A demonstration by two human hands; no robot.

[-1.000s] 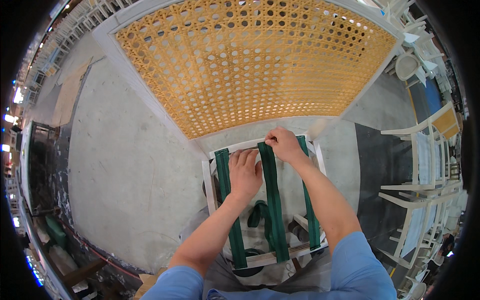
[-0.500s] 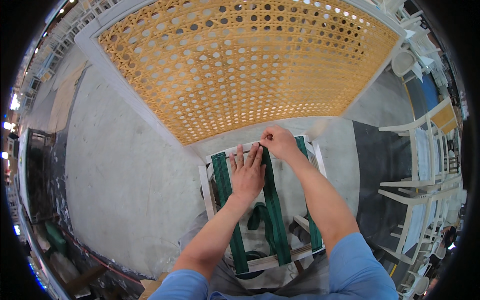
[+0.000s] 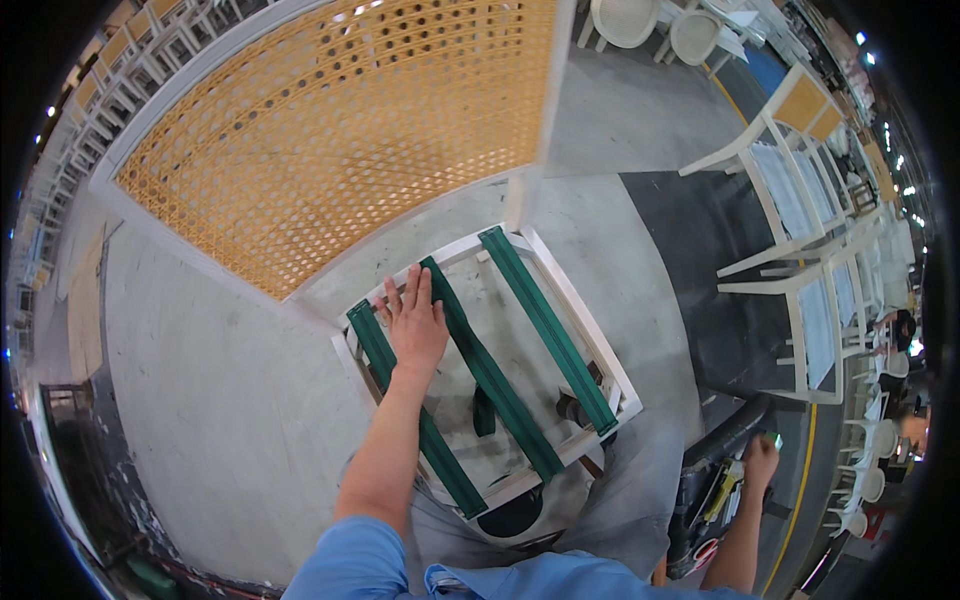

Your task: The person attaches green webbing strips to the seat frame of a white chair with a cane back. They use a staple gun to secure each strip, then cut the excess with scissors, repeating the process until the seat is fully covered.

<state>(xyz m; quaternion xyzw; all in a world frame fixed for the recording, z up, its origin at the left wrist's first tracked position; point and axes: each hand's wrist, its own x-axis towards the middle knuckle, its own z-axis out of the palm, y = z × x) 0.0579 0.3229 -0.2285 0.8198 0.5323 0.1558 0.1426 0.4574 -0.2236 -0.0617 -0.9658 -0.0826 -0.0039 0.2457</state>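
A: Risk first. You have three green webbing straps [image 3: 490, 372] laid across the white seat frame [image 3: 585, 318] at frame centre. Only one hand steadies them, so a strap can slip sideways or slacken if you lift your palm early.

B: State of the left hand [image 3: 415, 330]?

A: Your left hand lies flat and released, fingers spread, pressing between the left and middle straps near the upper rail. It grips nothing.

B: And the right hand [image 3: 760, 462]?

A: Your right hand sits at lower right of the frame, at a dark tool bag [image 3: 712, 490]. Whether it grasps anything there, you cannot tell; reaching away could also tip your balance off the frame.
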